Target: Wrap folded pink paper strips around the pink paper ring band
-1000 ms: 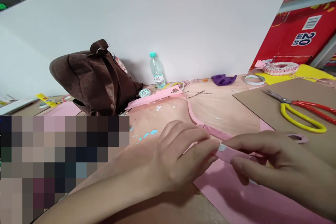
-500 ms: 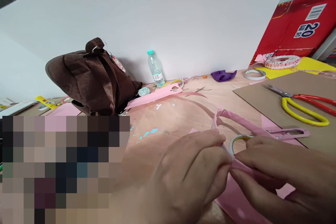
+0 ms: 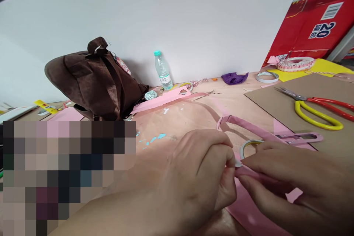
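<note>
A narrow pink paper-wrapped band [image 3: 249, 125] arches up from the table and passes behind my left hand. My right hand [image 3: 293, 180] is closed on a stretch of it, thumb below and fingers above. My left hand [image 3: 204, 177] has its fingers curled tight at the right fingertips. A small white strip [image 3: 238, 163], which looks like tape, shows between the two hands at the left fingertips; most of it is hidden. Just behind the right fingers lies a roll of double-sided tape [image 3: 245, 149]. Under the hands is a pink paper sheet [image 3: 254, 214].
Yellow-and-red-handled scissors [image 3: 318, 118] lie on brown cardboard [image 3: 265, 99] at right, beside pink thread snips [image 3: 304, 137]. Farther back are a pink paper strip [image 3: 160, 100], a water bottle [image 3: 163, 72], a purple cloth [image 3: 234, 78] and a brown backpack [image 3: 94, 81]. The lower left is pixelated.
My left hand has shifted slightly left and its fingers have curled tighter. Less of the white strip shows. The pink band's arch has leaned a little left.
</note>
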`<state>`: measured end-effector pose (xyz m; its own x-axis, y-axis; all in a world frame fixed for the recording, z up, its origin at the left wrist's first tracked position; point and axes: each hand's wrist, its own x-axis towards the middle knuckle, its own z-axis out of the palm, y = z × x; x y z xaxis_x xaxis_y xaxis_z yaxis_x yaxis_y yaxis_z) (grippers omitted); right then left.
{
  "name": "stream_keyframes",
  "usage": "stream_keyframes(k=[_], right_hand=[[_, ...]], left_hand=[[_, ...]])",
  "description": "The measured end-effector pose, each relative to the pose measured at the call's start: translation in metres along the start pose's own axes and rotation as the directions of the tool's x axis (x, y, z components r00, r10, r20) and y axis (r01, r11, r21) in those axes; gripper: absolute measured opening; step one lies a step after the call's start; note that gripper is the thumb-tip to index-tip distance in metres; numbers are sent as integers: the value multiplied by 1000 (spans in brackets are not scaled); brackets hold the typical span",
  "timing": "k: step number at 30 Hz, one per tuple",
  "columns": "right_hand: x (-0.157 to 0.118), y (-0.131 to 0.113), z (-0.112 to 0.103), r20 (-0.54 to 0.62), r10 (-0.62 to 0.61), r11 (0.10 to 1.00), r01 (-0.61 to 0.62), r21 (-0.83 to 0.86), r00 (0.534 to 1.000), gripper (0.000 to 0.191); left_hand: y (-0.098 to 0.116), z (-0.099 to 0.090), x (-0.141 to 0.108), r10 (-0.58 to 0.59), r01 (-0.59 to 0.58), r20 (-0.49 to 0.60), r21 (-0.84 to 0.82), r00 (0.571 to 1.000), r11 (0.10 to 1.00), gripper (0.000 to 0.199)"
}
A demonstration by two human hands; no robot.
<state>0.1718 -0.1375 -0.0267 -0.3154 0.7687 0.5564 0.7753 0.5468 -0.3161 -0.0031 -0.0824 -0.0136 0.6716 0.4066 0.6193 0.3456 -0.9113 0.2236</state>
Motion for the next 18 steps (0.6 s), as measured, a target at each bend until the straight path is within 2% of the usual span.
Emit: stream_keyframes(k=[4, 7, 11, 13, 15, 17, 18], right_hand=[[1, 1, -1, 14, 42, 998, -43, 56, 999, 33], [1, 1, -3, 84, 143, 976, -154, 156, 986, 33], [3, 7, -8, 175, 245, 913, -288, 289, 954, 35], [6, 16, -9, 194, 305, 862, -357, 360, 932, 38], [10, 29, -9, 171, 370, 826, -407, 390, 913, 42], [13, 43, -7, 114, 412, 826, -424, 371, 904, 46], [14, 50, -6, 87, 417, 834, -419, 360, 905, 46]], left_hand=[[1, -2, 0, -31, 31, -1, -53, 1000, 998, 11], [-2, -2, 0, -74, 76, 17, -197, 997, 977, 13], [-16, 2, 5, -243, 220, 4, -442, 970, 869, 9], [-30, 2, 12, -366, 257, -35, -650, 930, 716, 10], [-47, -1, 23, -507, 225, -39, -864, 861, 450, 17], [-63, -7, 31, -605, 194, 22, -956, 796, 220, 20], [-69, -9, 33, -618, 203, 58, -965, 784, 166, 21]])
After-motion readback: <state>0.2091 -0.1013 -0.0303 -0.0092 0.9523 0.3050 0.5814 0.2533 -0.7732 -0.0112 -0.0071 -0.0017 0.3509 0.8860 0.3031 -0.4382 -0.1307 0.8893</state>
